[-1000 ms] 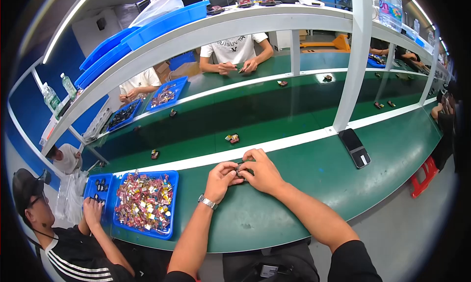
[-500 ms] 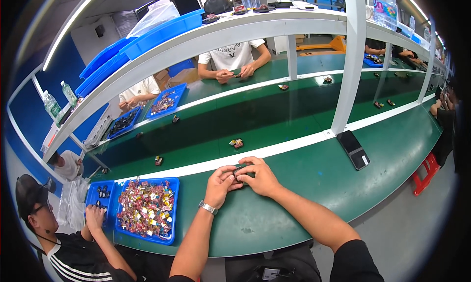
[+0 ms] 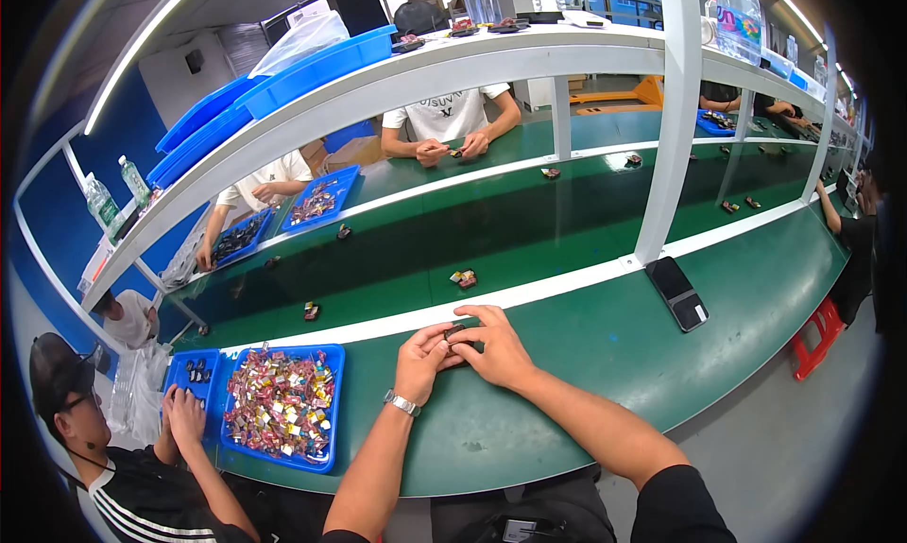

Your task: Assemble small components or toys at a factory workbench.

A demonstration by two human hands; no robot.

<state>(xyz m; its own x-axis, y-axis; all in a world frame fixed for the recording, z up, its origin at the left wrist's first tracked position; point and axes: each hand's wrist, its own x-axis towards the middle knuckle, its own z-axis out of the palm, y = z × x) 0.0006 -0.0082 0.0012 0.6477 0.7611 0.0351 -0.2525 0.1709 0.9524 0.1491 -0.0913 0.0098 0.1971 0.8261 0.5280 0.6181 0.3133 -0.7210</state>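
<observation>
In front of me, over the green table (image 3: 567, 420), both hands meet around a small black part (image 3: 454, 332), mostly hidden by the fingers. My left hand (image 3: 421, 361), a metal watch on its wrist, grips the part from the left with thumb and fingers. From the other side, my right hand (image 3: 500, 351) pinches it between thumb and bent fingers. A blue tray (image 3: 338, 401) left of my left forearm is heaped with small pink, white and yellow pieces.
Beyond a white rail, a dark green belt (image 3: 397, 259) carries scattered small assemblies, one (image 3: 464, 278) just past my hands. A black phone (image 3: 675, 293) lies near a white post (image 3: 669, 127). A co-worker (image 3: 142, 477) sits left with a smaller blue tray (image 3: 215, 368); others work opposite.
The assemblies on the belt have shifted slightly right. My fingers have moved a little on the black part. Across the belt, a co-worker's hand has reached down to a tray of black parts.
</observation>
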